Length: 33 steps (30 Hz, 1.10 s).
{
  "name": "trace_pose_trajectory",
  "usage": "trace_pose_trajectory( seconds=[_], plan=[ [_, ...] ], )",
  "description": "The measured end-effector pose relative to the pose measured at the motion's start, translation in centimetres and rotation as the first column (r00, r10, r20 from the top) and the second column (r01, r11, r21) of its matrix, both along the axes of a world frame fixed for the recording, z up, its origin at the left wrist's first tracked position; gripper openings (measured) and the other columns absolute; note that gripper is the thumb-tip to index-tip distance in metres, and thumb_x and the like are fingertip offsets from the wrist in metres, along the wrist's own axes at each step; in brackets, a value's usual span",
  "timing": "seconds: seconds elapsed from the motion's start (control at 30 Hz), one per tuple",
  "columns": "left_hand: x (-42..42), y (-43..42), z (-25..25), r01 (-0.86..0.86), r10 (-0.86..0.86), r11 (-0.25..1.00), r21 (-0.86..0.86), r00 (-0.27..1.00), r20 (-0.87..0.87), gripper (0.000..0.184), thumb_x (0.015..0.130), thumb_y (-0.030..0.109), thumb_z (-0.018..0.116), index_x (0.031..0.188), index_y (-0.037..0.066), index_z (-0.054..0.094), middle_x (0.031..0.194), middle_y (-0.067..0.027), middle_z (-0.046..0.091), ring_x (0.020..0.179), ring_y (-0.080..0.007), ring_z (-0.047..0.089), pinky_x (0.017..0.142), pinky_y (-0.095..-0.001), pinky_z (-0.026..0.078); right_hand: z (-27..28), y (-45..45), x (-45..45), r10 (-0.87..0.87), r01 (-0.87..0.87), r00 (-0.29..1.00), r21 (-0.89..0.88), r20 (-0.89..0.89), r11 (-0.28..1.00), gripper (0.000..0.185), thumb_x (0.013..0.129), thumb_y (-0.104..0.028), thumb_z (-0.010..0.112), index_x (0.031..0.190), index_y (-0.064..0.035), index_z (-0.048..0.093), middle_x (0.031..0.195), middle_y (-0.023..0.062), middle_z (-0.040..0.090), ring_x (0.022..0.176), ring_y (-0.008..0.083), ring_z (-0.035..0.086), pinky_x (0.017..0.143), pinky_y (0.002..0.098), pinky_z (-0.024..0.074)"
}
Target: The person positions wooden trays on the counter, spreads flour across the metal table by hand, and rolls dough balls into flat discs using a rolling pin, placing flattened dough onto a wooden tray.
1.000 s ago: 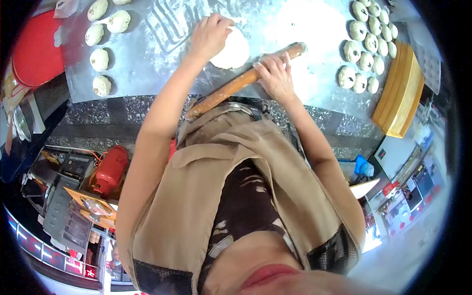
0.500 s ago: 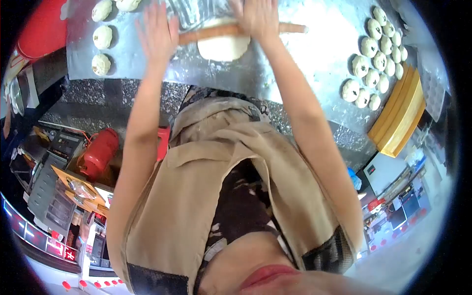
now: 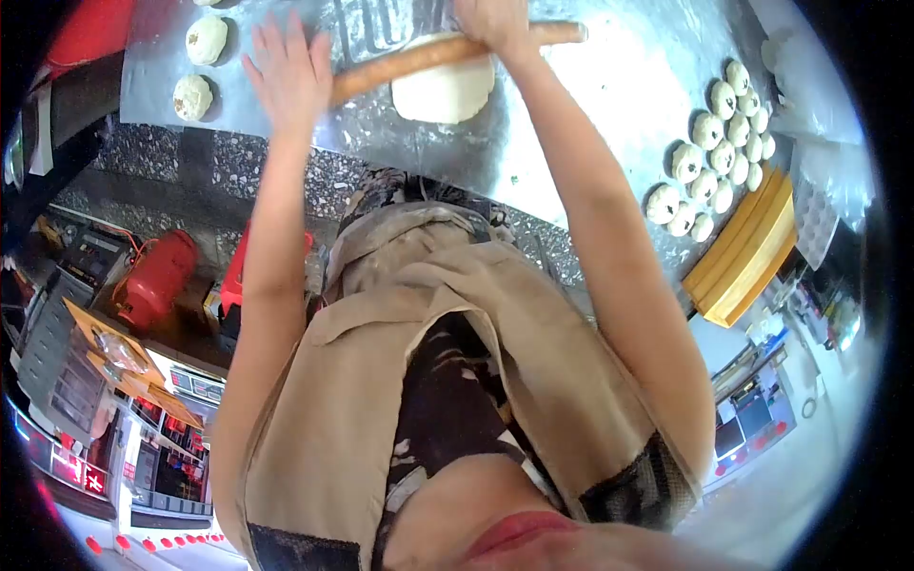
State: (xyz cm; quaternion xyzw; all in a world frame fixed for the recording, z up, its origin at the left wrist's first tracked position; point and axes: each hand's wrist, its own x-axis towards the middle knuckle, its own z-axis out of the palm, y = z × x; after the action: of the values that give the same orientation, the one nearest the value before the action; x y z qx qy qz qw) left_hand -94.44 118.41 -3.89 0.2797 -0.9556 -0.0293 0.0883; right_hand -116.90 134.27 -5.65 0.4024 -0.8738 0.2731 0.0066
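Observation:
A wooden rolling pin (image 3: 405, 65) lies slantwise across a flat round of pale dough (image 3: 445, 93) on the metal worktop. My left hand (image 3: 290, 81) is open, fingers spread, with its palm edge at the pin's left end. Toward the pin's other end my right hand (image 3: 493, 24) presses down, the pin passing under its palm. Its fingers look stretched out, though the top edge of the view cuts them off. To the left of my left hand sit round filled buns (image 3: 207, 40), the nearest one (image 3: 192, 97) close to the worktop edge.
Several smaller filled buns (image 3: 707, 131) stand in rows on the worktop's right side. Beside them are stacked wooden trays (image 3: 747, 255). A red gas cylinder (image 3: 160, 279) stands low on the left, and a red container (image 3: 88, 33) is at the upper left.
The pin now slants more, its left end lower and its right end higher. My right hand has moved up, partly out of view. The whole view has shifted and turned slightly.

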Motion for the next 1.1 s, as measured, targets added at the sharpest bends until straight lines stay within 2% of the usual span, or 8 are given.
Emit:
trace_pose_trajectory(
  seconds=[0.13, 0.17, 0.2, 0.23, 0.5, 0.87, 1.0, 1.1],
  plan=[
    [0.2, 0.4, 0.4, 0.002, -0.002, 1.000, -0.001, 0.998, -0.067, 0.055, 0.095, 0.040, 0.046, 0.142, 0.012, 0.041, 0.148, -0.0181, 0.036, 0.137, -0.0376, 0.032, 0.110, -0.0588, 0.021, 1.4, 3.2, 1.0, -0.239, 0.303, 0.895, -0.120, 0.377, 0.946, 0.045, 0.093, -0.033, 0.047, 0.126, -0.0025, 0.050, 0.123, 0.0234, 0.054, 0.116, 0.0421, 0.047, 0.097, 0.0489, 0.0375],
    [1.5, 2.5, 1.2, 0.047, -0.048, 0.998, 0.029, 0.999, 0.005, 0.055, 0.095, 0.040, 0.047, 0.142, 0.014, 0.041, 0.150, -0.0157, 0.034, 0.137, -0.0377, 0.032, 0.111, -0.0584, 0.019, -0.3, 5.6, 3.1, -0.212, 0.219, 0.976, -0.348, 0.058, 0.911, 0.048, 0.091, -0.033, 0.048, 0.127, -0.0019, 0.051, 0.125, 0.0224, 0.054, 0.119, 0.0419, 0.046, 0.099, 0.0508, 0.0354],
    [3.2, 4.7, 1.4, 0.108, -0.113, 0.990, 0.093, 0.992, 0.052, 0.055, 0.094, 0.040, 0.049, 0.142, 0.015, 0.042, 0.150, -0.0134, 0.035, 0.137, -0.0368, 0.032, 0.111, -0.0576, 0.020, -0.5, 9.3, 5.8, -0.204, 0.199, 0.972, -0.055, -0.115, 0.978, 0.053, 0.089, -0.038, 0.051, 0.129, -0.0022, 0.051, 0.129, 0.0217, 0.053, 0.122, 0.0405, 0.045, 0.100, 0.0513, 0.0333],
    [4.9, 6.4, 1.6, 0.165, -0.182, 0.973, 0.160, 0.979, 0.097, 0.055, 0.093, 0.039, 0.050, 0.142, 0.015, 0.042, 0.149, -0.0111, 0.036, 0.137, -0.0358, 0.033, 0.111, -0.0569, 0.020, 0.2, 12.4, 8.9, -0.129, 0.153, 0.983, 0.190, -0.131, 0.970, 0.059, 0.086, -0.043, 0.056, 0.130, -0.0033, 0.050, 0.135, 0.0195, 0.049, 0.125, 0.0369, 0.044, 0.102, 0.0509, 0.0302],
    [5.7, 5.6, 1.4, 0.377, -0.405, 0.865, 0.331, 0.914, 0.014, 0.051, 0.093, 0.034, 0.050, 0.140, 0.015, 0.044, 0.146, -0.0072, 0.042, 0.134, -0.0323, 0.037, 0.111, -0.0534, 0.020, 2.7, 18.1, 14.5, -0.120, 0.098, 0.991, 0.281, 0.063, 0.955, 0.066, 0.078, -0.046, 0.069, 0.132, -0.0129, 0.050, 0.126, 0.0113, 0.053, 0.120, 0.0308, 0.047, 0.106, 0.0488, 0.0268],
    [-3.1, -1.9, -2.4, -0.208, 0.220, 0.975, 0.077, 0.951, -0.216, 0.065, 0.094, 0.046, 0.044, 0.144, 0.006, 0.035, 0.149, -0.0225, 0.033, 0.139, -0.0407, 0.026, 0.112, -0.0602, 0.015, 1.6, -1.9, -3.8, 0.006, -0.030, 0.968, -0.093, -0.252, 0.995, 0.053, 0.092, -0.034, 0.051, 0.131, 0.0025, 0.046, 0.134, 0.0257, 0.047, 0.132, 0.0406, 0.037, 0.109, 0.0486, 0.0298],
    [0.6, 4.9, 0.4, -0.050, 0.052, 0.998, 0.035, 0.997, -0.051, 0.069, 0.091, 0.046, 0.049, 0.145, 0.005, 0.033, 0.148, -0.0248, 0.033, 0.137, -0.0418, 0.029, 0.109, -0.0627, 0.019, 3.7, 4.0, -0.1, 0.049, -0.050, 0.997, 0.014, 0.060, 0.999, 0.063, 0.094, -0.039, 0.045, 0.140, 0.0034, 0.036, 0.143, 0.0270, 0.039, 0.137, 0.0423, 0.029, 0.113, 0.0471, 0.0253],
    [4.6, 10.5, 2.9, 0.130, -0.166, 0.959, 0.253, 0.978, 0.127, 0.071, 0.087, 0.043, 0.056, 0.145, 0.007, 0.034, 0.149, -0.0183, 0.034, 0.137, -0.0379, 0.031, 0.111, -0.0573, 0.019, 1.1, 13.6, 4.6, 0.157, -0.104, 0.970, 0.272, -0.184, 0.957, 0.059, 0.085, -0.054, 0.054, 0.130, -0.0149, 0.052, 0.130, 0.0105, 0.052, 0.125, 0.0330, 0.046, 0.103, 0.0498, 0.0317]
  ],
)
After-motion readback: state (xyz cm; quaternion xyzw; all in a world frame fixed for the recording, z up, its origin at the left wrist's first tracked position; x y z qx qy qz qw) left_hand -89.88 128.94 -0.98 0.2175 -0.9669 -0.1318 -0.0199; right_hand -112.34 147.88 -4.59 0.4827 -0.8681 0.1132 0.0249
